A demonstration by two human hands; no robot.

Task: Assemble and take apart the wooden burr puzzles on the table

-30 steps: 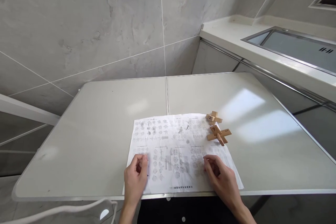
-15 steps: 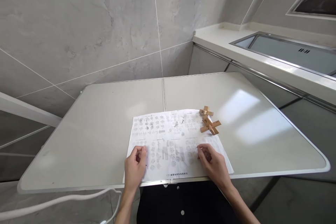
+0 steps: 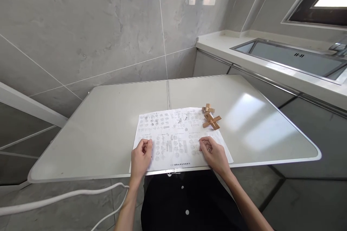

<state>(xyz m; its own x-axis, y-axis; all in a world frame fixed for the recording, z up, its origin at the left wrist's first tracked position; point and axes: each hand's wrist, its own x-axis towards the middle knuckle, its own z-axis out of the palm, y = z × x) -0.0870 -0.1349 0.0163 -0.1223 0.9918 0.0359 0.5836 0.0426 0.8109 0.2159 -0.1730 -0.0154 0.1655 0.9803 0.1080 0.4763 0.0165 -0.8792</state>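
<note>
A large printed sheet (image 3: 173,140) lies on the table, covered with rows of small grey diagrams and a line of upside-down characters near its front edge. On its left side rests my left hand (image 3: 142,156), fingers curled and thumb against the forefinger, with nothing visible in it. Over the right part of the paper, my right hand (image 3: 215,155) is curled the same way and also appears to hold nothing. Beyond the right hand, a cross of interlocked wooden pieces (image 3: 211,121) sits on the sheet's right edge. A smaller wooden cross (image 3: 208,109) stands just behind it, at the far right corner.
The pale folding table (image 3: 103,133) has a seam down its middle. Tiled wall (image 3: 108,25) rises behind it. To the right is a counter (image 3: 217,41) with a sink (image 3: 287,57). A white cable (image 3: 67,195) hangs at the lower left.
The camera view has tilted up a little, so the table, sheet and hands sit slightly higher in the picture. Both hands and the wooden crosses otherwise stay as they were.
</note>
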